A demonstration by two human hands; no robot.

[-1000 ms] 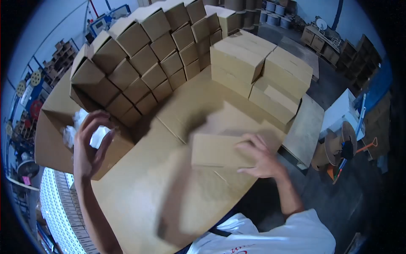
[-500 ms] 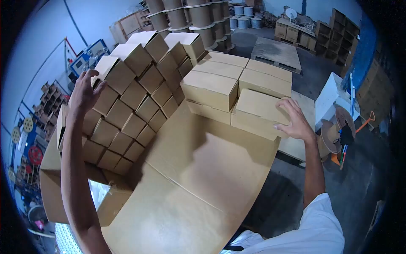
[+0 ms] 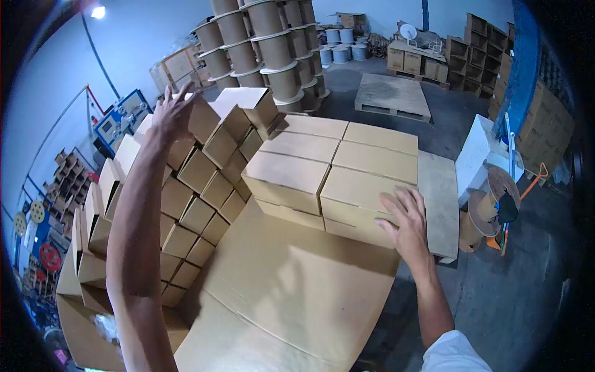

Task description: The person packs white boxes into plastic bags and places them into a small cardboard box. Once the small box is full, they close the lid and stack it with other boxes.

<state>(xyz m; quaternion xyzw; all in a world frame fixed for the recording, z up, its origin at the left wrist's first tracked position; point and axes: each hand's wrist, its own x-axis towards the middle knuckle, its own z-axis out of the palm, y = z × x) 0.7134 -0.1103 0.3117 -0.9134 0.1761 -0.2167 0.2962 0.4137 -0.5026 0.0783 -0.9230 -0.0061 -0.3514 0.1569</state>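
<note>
My left hand (image 3: 175, 115) reaches over the top of a tall pile of folded-cardboard boxes (image 3: 197, 167), fingers spread, close to a box (image 3: 204, 121) on the upper row. My right hand (image 3: 406, 217) rests at the right front corner of a closed carton (image 3: 356, 192), fingers apart and bent over its edge, thumb near its front face. That carton sits flush beside another closed carton (image 3: 285, 172) in a block of several, stacked in two layers. In front of the block lies a large sheet of cardboard (image 3: 279, 279), with shadows across it.
Large spools (image 3: 266, 49) stand stacked behind the boxes. A wooden pallet (image 3: 392, 96) lies on the floor beyond, and a pale board (image 3: 439, 204) extends right of the cartons. A white box (image 3: 483, 152) and brown reels (image 3: 486, 211) stand at the right by a blue pillar (image 3: 527, 74).
The front right carton has shifted back into line with its neighbours, my right hand staying at its corner. My left hand has moved up and rightward along the pile. The view has shifted.
</note>
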